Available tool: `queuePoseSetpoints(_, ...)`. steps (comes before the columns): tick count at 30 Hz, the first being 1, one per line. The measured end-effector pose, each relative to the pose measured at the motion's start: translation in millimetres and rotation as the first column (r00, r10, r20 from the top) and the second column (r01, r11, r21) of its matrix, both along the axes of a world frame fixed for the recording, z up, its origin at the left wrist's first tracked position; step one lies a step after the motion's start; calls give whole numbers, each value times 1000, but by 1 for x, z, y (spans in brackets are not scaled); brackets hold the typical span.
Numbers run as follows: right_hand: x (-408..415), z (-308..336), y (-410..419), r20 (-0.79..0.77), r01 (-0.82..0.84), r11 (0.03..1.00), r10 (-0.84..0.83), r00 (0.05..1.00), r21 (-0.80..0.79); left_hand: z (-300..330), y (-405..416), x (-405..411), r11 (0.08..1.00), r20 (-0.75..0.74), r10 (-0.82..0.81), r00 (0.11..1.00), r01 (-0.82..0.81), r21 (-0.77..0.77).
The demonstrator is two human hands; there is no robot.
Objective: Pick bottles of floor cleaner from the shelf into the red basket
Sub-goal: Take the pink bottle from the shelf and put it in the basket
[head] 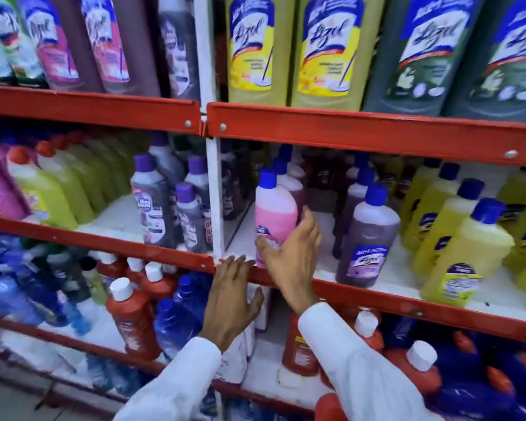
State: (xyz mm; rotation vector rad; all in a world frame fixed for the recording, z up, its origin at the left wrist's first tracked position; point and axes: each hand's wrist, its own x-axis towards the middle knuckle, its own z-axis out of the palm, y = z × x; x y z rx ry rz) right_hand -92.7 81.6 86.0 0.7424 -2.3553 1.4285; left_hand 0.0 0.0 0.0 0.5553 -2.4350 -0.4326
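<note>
A pink floor cleaner bottle [275, 212] with a blue cap stands at the left end of the middle shelf [362, 294], beside the white upright. My right hand [289, 247] wraps its lower part, thumb across the label and fingers along its right side. My left hand [231, 294] lies flat on the red shelf edge below it, fingers spread, holding nothing. A purple bottle [366, 238] and several yellow bottles [465, 253] stand to the right of the pink one. No red basket is in view.
Big yellow and dark green bottles [325, 50] fill the top shelf. Grey bottles with purple caps [152, 205] stand left of the white upright [214, 192]. Red bottles with white caps [132, 317] and blue ones crowd the bottom shelf under my arms.
</note>
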Motion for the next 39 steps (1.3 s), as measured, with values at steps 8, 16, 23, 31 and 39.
queuePoseSetpoints(8,-4,1,-56,165,193,954,-157,974,-231,-13,-8,-1,997,1,-46,999,46,-64)
queuePoseSetpoints(16,-16,31,-13,110,-102,856,182,977,-506,-17,-12,2,995,-40,-100,994,99,-27)
queuePoseSetpoints(23,-24,60,33,48,-574,371,865,499,-730,-14,-9,-5,997,-66,-80,995,80,-11)
queuePoseSetpoints(31,-9,76,59,54,-625,502,803,593,-598,-14,-10,-4,997,-57,-68,996,67,-27)
queuePoseSetpoints(39,7,46,106,80,-401,827,465,882,-395,28,11,11,965,60,-193,979,179,191)
